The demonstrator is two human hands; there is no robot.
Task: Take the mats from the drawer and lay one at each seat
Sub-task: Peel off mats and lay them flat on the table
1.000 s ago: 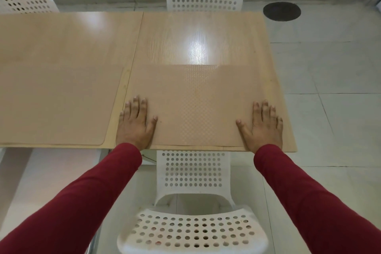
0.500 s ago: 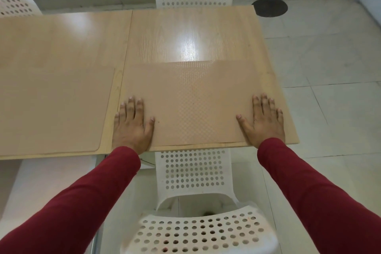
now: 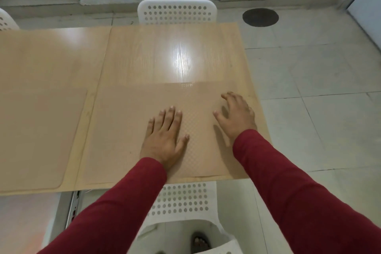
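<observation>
The left hand (image 3: 164,137) lay flat, fingers straight, on the near mat (image 3: 123,130); the right hand (image 3: 235,114) hovered, fingers loosely spread, gripping nothing. Another mat (image 3: 39,138) lay on the table (image 3: 154,55) further left.

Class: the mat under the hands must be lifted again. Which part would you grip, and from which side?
Probably the mat at its near edge, from the chair side: it lies flat, and that edge runs close to the table's rim, so fingers could pinch it there.
</observation>
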